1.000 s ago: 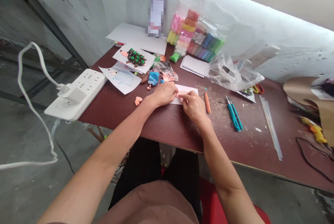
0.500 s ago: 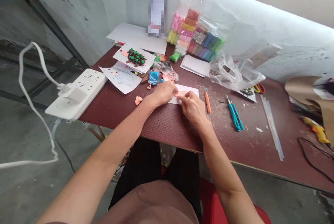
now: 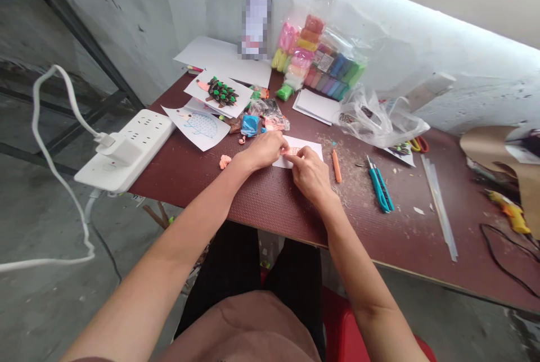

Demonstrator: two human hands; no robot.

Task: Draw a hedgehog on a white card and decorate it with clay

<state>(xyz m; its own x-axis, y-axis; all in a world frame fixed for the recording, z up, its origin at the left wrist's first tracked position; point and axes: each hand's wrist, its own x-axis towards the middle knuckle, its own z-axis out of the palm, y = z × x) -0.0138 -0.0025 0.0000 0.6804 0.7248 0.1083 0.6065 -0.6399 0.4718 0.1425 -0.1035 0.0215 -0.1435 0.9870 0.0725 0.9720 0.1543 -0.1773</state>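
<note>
A small white paper card lies on the dark red table, with a patterned pink drawing or clay shape partly visible on it. At the card's left edge my left hand is closed, its fingertips on a bit of pink clay. From the right, my right hand reaches over the card with curled fingers; its index fingertip meets the clay beside the left fingertips. Whatever lies under its other fingers is hidden. A lump of pink clay rests left of my left forearm. An orange stick-like tool lies right of the card.
A teal cutter and clear glue sticks lie to the right, near a yellow glue gun. Packs of coloured clay stand behind. Hedgehog pictures and a white power strip are at left.
My right hand has shifted very slightly left over the card. My left hand stays at the card's left edge. The whole view has moved a little.
</note>
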